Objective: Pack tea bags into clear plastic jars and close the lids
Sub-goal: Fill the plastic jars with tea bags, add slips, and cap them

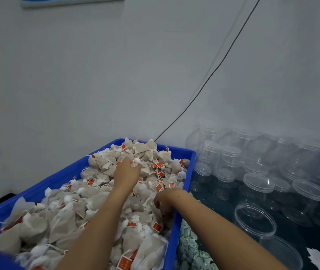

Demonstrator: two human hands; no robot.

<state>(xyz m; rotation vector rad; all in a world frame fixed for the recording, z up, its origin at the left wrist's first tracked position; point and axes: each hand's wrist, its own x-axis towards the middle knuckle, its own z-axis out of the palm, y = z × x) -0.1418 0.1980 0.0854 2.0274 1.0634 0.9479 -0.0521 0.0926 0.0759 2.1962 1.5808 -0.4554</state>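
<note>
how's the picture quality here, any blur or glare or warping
Head view: soft overall, the clear jars smeary and hard to separate; wide-angle bending curves the blue crate rim; flat even light, faint shadows; both hands slightly blurred among the tea bags.

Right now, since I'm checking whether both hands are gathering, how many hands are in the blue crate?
2. The left hand reaches far into the tea bags toward the blue crate's far end; the right hand digs in by the right wall, fingers partly hidden.
</note>
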